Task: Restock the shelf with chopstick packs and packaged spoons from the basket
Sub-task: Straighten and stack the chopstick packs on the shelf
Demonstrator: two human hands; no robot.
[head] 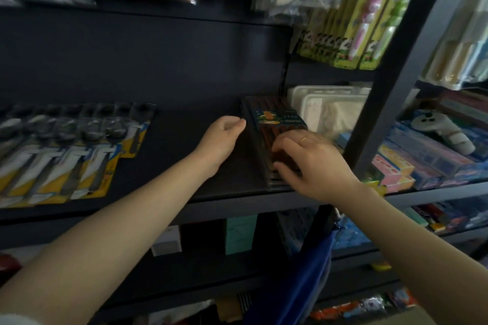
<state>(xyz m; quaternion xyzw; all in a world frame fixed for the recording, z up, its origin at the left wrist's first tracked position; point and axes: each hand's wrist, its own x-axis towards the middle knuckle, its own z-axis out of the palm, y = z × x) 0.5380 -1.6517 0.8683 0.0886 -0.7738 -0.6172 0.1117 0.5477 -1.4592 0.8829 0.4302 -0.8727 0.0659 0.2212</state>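
Observation:
A stack of dark chopstick packs (269, 119) with a blue and orange label lies on the right end of the dark shelf (184, 155). My right hand (309, 161) rests on the near end of the stack, fingers curled over its top and edge. My left hand (224, 137) touches the stack's left side with its fingers against the packs. Packaged spoons (74, 153) on yellow and white cards lie in overlapping rows on the shelf's left part. The basket is out of view.
A dark upright post (390, 87) stands right of the stack. White packages (327, 105) sit behind it, green toothbrush packs (353, 29) hang above, and colourful boxes (427, 158) fill the right-hand shelf. A blue strap (311, 272) hangs below.

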